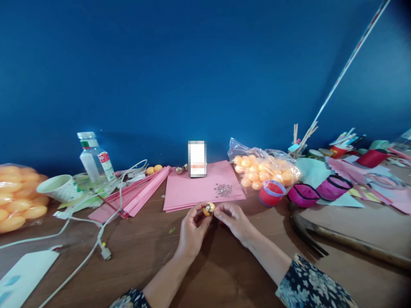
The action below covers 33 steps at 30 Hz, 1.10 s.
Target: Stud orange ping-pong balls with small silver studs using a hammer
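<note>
Between finger and thumb, my left hand (192,233) grips a small orange ball (208,209) with shiny silvery pieces on its face. My right hand (236,222) is closed in a pinch at the ball's right side; what its fingertips hold, if anything, is too small to make out. Just beyond both hands lie pink paper sheets (189,191). On them is a small heap of round silvery pieces (224,190). Two silvery balls (179,170) rest at the back of the sheets, beside an upright blurred-out white card or screen (197,159).
Clear bags of orange balls (257,169) lie at the back right and far left. White cables (102,231), a paper cup (59,188) and a glass bottle (93,156) are on the left. A hammer (349,239), magenta rings (303,194) and a red cup (271,194) lie right.
</note>
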### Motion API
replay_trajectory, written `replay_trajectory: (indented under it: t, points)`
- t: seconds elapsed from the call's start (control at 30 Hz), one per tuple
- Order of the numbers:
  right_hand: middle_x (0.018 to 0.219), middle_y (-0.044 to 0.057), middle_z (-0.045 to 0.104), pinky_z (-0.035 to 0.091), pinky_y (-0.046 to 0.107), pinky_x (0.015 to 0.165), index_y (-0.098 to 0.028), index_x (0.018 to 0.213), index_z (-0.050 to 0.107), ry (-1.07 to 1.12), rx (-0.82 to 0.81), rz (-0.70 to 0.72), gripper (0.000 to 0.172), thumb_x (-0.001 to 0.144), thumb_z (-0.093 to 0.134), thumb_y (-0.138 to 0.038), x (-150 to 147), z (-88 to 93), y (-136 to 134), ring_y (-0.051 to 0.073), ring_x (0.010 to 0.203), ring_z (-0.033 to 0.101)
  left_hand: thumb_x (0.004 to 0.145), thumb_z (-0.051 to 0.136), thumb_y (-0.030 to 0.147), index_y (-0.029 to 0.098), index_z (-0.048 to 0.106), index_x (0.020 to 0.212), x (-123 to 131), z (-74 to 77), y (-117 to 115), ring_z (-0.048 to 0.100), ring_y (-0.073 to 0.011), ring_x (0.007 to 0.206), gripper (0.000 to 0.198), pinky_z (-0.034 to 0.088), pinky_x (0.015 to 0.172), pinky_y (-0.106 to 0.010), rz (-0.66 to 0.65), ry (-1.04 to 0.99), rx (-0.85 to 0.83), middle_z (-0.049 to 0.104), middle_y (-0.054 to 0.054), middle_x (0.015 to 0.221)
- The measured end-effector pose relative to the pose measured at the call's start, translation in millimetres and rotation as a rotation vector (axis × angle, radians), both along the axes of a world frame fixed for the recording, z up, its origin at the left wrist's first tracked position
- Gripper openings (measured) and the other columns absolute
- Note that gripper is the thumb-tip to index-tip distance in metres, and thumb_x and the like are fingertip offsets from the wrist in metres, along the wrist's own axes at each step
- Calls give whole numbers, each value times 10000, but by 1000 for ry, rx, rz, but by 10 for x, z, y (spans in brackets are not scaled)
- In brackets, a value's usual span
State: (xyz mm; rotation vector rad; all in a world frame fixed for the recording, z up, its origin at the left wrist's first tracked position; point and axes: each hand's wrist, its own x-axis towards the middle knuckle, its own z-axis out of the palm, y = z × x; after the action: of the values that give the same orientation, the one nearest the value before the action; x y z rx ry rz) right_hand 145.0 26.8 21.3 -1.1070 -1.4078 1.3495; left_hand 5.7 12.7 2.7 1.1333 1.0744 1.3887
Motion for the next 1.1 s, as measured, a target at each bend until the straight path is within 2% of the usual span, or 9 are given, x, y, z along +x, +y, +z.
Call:
replay_trajectory:
  t: [0.73,1.1]
  points:
    - [563,-36,486,315,208,529,-142,697,578,11,-32,20,223,731,591,-362,9,-31,9,85,541,402,685,622,211,165,551,1011,-6,-25,5,589,-198,939,337,439,865,-330,-11,20,6,631,-78,1011]
    - [577,-33,497,336,215,547,-134,672,576,47,-105,48,227,692,630,-354,17,-5,22,85,557,420,684,629,236,169,566,981,-7,-21,8,602,-182,877,311,465,804,-299,-7,49,13,647,-61,952]
